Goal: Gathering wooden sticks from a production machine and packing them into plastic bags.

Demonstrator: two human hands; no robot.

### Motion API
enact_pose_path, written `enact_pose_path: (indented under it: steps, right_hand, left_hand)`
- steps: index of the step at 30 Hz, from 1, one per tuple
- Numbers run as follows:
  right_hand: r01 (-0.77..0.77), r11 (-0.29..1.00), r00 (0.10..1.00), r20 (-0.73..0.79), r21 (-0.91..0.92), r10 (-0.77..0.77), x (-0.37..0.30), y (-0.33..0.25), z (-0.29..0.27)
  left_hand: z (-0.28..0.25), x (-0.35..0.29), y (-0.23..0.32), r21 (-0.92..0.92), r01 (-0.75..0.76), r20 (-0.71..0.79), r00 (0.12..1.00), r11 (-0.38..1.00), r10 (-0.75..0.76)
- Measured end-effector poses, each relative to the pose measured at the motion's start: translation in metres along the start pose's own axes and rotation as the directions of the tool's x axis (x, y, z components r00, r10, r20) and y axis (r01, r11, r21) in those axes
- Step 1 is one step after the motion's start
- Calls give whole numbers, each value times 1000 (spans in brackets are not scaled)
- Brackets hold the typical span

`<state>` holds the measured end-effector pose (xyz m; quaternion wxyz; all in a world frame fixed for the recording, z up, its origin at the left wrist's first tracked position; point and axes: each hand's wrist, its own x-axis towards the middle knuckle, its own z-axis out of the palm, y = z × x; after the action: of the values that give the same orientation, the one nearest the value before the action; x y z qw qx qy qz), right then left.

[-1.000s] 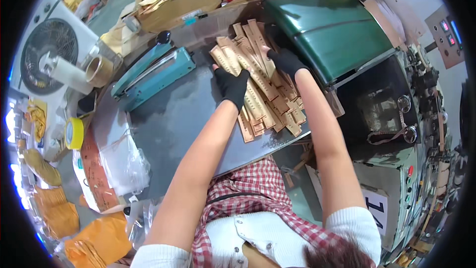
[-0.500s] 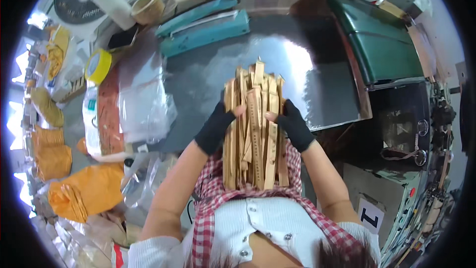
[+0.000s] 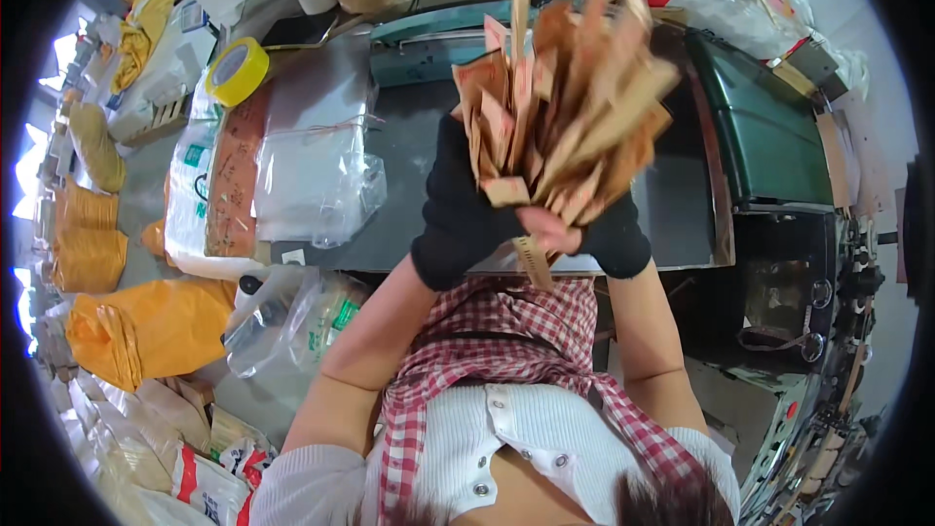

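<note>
A thick bundle of folded brown paper strips [image 3: 570,117] is held up over the near part of the dark tabletop [image 3: 399,190]. The strips fan out at the top, and their right part is smeared by motion. My left hand [image 3: 472,219], in a black fingerless glove, grips the bundle low on its left side. On the other side, my right hand [image 3: 609,239], gloved the same way, closes round the lower right. Bare fingers meet under the strips, and one strip end pokes out below them. Much of both palms is hidden by the paper.
Clear plastic bags [image 3: 312,185] lie left on the table, beside a yellow tape roll [image 3: 237,73] and a dark phone [image 3: 300,29]. A long teal tool [image 3: 399,66] lies behind the bundle. A green metal cover [image 3: 765,131] stands right. An orange-yellow sack [image 3: 156,331] sits lower left.
Both hands have lifted the bundle from my lap, up and forward over the table. Its strips have gone from a neat upright stack to spread out and tilted. The view has shifted slightly.
</note>
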<state>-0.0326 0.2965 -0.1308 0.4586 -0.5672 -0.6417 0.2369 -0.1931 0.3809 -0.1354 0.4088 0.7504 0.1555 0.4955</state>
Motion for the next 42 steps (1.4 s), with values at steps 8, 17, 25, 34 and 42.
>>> enact_pose_path:
  steps: [8, 17, 25, 34, 42]
  right_hand:
    - [33, 849, 999, -20, 527, -27, 21, 28, 16]
    - [1, 980, 969, -244, 198, 48, 43, 12, -16]
    - [-213, 675, 945, -27, 707, 327, 38, 13, -7]
    - [-481, 566, 826, 129, 669, 549, -43, 71, 66]
    - [-163, 862, 942, -186, 480, 281, 5, -9, 16]
  left_hand:
    - [12, 9, -26, -650, 316, 140, 943, 691, -301]
    - [21, 105, 4, -168, -294, -31, 956, 941, 293]
    - [26, 73, -32, -557, 624, 330, 772, 548, -544]
    - [17, -38, -54, -419, 880, 467, 421, 224, -778]
    - [-16, 29, 2, 566, 140, 357, 847, 812, -395]
